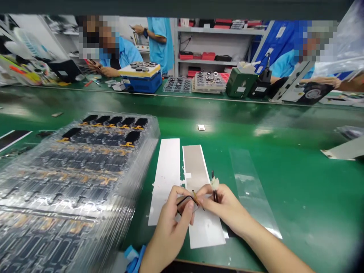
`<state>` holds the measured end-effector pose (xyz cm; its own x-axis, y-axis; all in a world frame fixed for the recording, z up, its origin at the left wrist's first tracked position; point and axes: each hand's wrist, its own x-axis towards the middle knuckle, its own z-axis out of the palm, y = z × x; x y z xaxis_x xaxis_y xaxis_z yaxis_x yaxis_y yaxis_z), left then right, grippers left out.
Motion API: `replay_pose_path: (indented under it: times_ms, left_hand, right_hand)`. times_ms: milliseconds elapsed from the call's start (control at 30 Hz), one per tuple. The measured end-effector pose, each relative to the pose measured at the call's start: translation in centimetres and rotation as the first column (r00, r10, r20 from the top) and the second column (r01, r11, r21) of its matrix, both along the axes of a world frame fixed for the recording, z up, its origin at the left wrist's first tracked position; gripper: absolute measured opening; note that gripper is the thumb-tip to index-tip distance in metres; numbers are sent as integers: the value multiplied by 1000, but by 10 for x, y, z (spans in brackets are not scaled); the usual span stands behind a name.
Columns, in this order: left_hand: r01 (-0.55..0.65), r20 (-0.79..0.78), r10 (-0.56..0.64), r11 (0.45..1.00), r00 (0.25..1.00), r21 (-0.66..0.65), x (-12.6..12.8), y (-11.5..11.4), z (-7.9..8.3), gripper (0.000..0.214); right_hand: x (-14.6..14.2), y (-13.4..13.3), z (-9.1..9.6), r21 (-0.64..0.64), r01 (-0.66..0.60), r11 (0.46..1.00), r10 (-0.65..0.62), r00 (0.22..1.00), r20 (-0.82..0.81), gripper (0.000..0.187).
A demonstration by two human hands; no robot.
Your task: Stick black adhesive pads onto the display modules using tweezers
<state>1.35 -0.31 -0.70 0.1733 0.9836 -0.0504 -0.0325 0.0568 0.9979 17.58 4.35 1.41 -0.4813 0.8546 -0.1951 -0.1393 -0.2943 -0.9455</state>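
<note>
My left hand is closed on a small black-edged display screen, thumb on its face. An orange flex cable sticks out from the screen's right side. My right hand pinches at this cable with thumb and forefinger. It also holds dark tweezers with a whitish wrap, pointing up between the fingers. Beneath the hands lies a strip sheet with grey-brown pieces, and a white backing strip lies to its left. Whatever the right fingertips grip besides the cable is hidden.
Stacked clear plastic trays with black screens fill the left side. A clear film strip lies to the right, and a small square part lies ahead. Beyond the bench ledge stand a blue box and a green box; co-workers sit there.
</note>
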Motion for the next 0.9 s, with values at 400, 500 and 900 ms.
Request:
replay_pose_path:
  times_ms: [400,500,900]
  left_hand:
    - [33,-42,-36,997,998,-67,-3,-3,-2,21]
    - [42,-34,-44,996,998,-73,-4,-5,1,19]
    - [35,30,-33,996,999,-76,-3,-2,1,21]
  right_hand:
    - [-3,0,-5,-31,-21,999,19,998,-55,28]
    - [-3,-1,-5,-19,-7,1000,7,999,-33,29]
    - [-4,-7,-3,123,39,992,-65,975,211,28]
